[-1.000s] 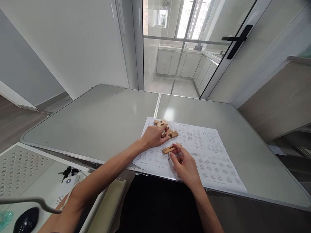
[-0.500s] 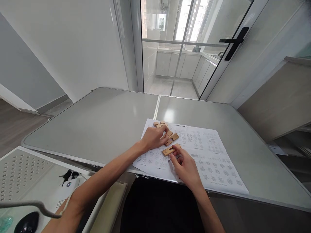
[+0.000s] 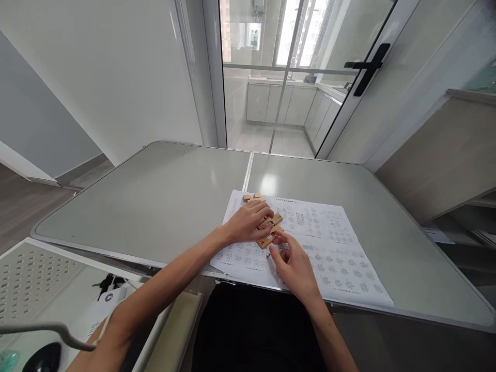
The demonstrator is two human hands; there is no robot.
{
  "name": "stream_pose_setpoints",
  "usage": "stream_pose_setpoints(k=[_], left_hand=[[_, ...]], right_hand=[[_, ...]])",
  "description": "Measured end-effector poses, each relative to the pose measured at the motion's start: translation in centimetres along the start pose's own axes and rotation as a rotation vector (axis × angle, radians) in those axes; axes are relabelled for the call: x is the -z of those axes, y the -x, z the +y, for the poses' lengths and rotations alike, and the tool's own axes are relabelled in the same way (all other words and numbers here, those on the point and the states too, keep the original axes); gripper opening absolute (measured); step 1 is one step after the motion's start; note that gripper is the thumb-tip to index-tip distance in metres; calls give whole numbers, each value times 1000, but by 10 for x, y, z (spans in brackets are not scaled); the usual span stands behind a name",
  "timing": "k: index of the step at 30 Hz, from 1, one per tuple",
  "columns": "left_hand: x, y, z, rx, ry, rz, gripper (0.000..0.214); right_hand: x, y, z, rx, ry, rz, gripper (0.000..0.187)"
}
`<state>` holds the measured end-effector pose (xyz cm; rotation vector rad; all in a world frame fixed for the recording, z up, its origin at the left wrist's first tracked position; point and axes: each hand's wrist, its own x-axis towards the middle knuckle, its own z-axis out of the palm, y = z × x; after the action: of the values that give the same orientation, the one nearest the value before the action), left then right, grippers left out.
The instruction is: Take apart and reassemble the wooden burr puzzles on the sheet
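Several notched wooden blocks lie bunched on a printed sheet in front of me. My left hand (image 3: 250,221) reaches over them from the left, fingers stretched and thumb apart, and hides part of the bunch. Close by, my right hand (image 3: 295,264) has its index finger at the right end of a notched wooden block (image 3: 263,243) with a dark mark on it; the thumb is bent below. Another notched wooden block (image 3: 278,219) shows just beyond my left fingertips. At the far end of the bunch sit small wooden pieces (image 3: 257,196). Contact under my left palm is hidden.
The white printed sheet (image 3: 335,268), covered in small diagrams, overhangs the near edge of the grey folding table (image 3: 186,181). A white perforated surface (image 3: 34,268) at the lower left bears keys (image 3: 106,283), a white charger (image 3: 110,299) and a cable. A glass door (image 3: 287,103) stands behind.
My left hand has moved slightly over the blocks, and its fingers have gone from bent to stretched out. The marked block beside my right hand has turned a little. My right hand has barely moved.
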<state>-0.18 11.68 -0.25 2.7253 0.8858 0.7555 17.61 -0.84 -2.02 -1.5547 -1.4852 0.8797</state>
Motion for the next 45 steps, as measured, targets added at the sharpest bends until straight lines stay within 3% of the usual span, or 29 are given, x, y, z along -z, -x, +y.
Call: stream_pose_setpoints(k=[3, 8, 13, 25, 30, 35, 39, 45], left_hand=[[3, 0, 2, -51, 86, -35, 22], [8, 2, 3, -163, 173, -107, 54], [7, 4, 0, -168, 165, -161, 73], [7, 3, 1, -89, 134, -147, 50], [8, 3, 1, -83, 129, -137, 53], [3, 2, -4, 24, 87, 16, 37], [-4, 0, -15, 252, -28, 177, 36], [-9, 1, -27, 442, -112, 206, 43]], right_hand=[[0, 1, 1, 2, -17, 10, 47], [0, 2, 1, -37, -76, 4, 47], [1, 3, 2, -47, -151, -55, 39], [1, 5, 3, -53, -131, -70, 43], [1, 6, 1, -61, -147, -40, 44], [1, 7, 3, -59, -165, -32, 46], [1, 7, 4, -58, -178, -38, 49], [3, 8, 2, -40, -159, -67, 45]])
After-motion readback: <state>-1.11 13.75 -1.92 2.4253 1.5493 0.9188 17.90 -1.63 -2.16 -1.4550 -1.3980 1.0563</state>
